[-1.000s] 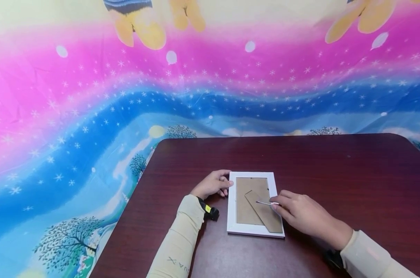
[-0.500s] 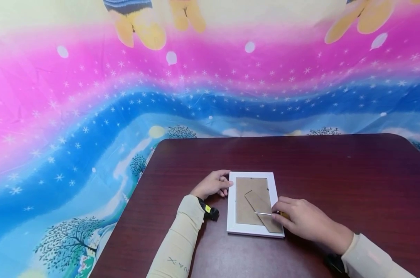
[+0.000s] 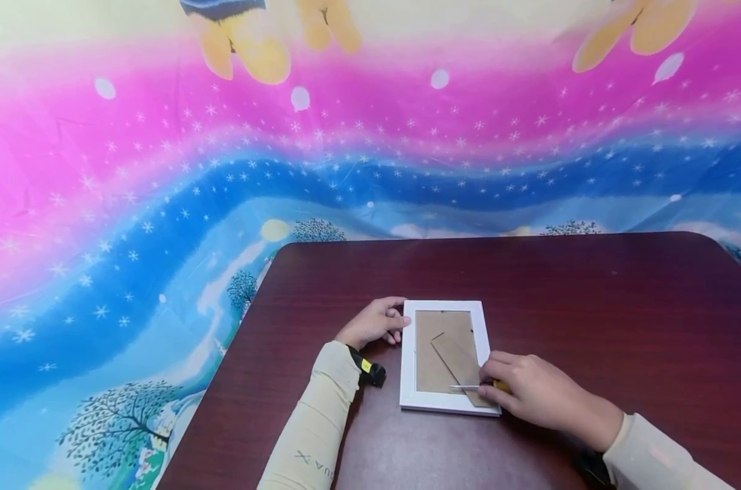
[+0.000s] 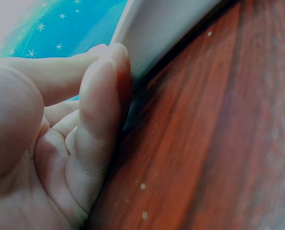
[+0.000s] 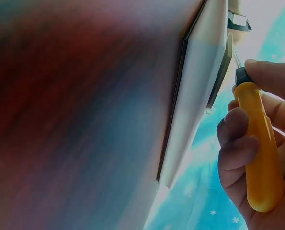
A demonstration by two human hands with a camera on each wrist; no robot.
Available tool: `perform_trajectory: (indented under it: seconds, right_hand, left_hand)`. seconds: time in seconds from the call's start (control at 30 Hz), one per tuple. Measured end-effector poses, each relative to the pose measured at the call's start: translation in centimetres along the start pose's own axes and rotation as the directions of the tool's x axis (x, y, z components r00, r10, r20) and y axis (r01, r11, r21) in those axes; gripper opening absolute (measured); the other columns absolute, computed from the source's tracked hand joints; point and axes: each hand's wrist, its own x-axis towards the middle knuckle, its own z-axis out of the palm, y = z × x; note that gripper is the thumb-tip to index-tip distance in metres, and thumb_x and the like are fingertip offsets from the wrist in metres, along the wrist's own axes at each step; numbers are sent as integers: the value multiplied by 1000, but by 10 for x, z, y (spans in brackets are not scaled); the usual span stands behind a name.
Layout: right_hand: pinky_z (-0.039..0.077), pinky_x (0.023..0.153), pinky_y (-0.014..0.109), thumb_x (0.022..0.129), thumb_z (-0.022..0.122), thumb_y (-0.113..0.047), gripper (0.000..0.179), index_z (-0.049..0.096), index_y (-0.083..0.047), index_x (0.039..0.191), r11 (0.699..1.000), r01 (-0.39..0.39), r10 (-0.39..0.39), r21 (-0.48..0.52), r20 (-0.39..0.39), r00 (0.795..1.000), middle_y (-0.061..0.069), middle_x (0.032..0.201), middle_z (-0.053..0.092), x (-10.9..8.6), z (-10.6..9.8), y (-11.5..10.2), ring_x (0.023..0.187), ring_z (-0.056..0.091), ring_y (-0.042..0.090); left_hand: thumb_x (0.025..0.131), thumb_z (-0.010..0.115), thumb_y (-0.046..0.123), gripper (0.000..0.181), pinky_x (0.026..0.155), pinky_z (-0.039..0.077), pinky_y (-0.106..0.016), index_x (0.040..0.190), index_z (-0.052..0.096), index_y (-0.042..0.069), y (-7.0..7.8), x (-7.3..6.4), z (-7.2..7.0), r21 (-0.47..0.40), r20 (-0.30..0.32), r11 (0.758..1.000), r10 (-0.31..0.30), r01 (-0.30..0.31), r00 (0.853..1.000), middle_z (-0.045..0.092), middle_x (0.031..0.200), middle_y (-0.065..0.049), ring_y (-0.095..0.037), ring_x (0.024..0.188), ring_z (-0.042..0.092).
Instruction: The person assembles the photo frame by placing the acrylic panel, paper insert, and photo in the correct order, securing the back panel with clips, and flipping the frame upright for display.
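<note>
A white picture frame (image 3: 409, 367) lies face down on the table, its brown backing board (image 3: 428, 323) showing. On the board, a slanted brown stand leg (image 3: 468, 364) reaches over the near right border. My left hand (image 3: 373, 322) holds the frame's upper left edge between thumb and fingers; its thumb (image 4: 101, 103) meets the white side in the left wrist view. In my right hand (image 3: 541, 388) is a screwdriver with a yellow handle (image 5: 259, 148), fingers wrapped round it. Its metal shaft (image 3: 463, 387) points left over the leg's lower part; whether the tip touches is unclear.
The dark red-brown wooden table (image 3: 621, 306) extends on both sides of the frame. Behind it hangs a colourful printed cloth (image 3: 370, 136). A black wrist strap with a yellow mark (image 3: 370, 369) sits on the left wrist.
My right hand has shifted slightly toward me, and the screwdriver's shaft has moved down along the stand leg. My left hand and the picture frame stay in place.
</note>
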Motion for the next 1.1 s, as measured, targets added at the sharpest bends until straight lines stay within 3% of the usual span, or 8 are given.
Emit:
perform_trajectory:
  seconds: [0.23, 0.73, 1.1]
  right_hand:
    - [41, 53, 18, 84, 77, -24, 17, 61, -29, 84, 1000, 27, -27, 12, 18, 999, -21, 83, 49, 1, 2, 0, 63, 44, -6]
    - [34, 48, 16, 78, 82, -23, 28, 54, -26, 80, 998, 39, -40, -39, -34, 999, -19, 79, 44, 1, 4, -2, 56, 37, -6]
    - [36, 49, 19, 83, 77, -22, 28, 49, -24, 83, 1000, -21, 22, -21, 69, 997, -18, 79, 40, 0, 9, -4, 57, 38, -3]
  left_hand:
    - [94, 67, 12, 62, 54, 56, -33, 148, 37, 2, -1, 1, 0, 6, -8, 1000, -1, 1, 1000, 63, 77, -11, -19, 58, 60]
    - [94, 66, 11, 63, 54, 56, -32, 148, 36, 1, 0, 2, -1, -7, 1, 1000, 1, -1, 1000, 64, 78, -11, -19, 58, 60]
    - [94, 66, 11, 63, 56, 57, -34, 149, 36, 3, -1, 2, -2, -10, 9, 1000, -3, 3, 1000, 62, 75, -11, -19, 58, 60]
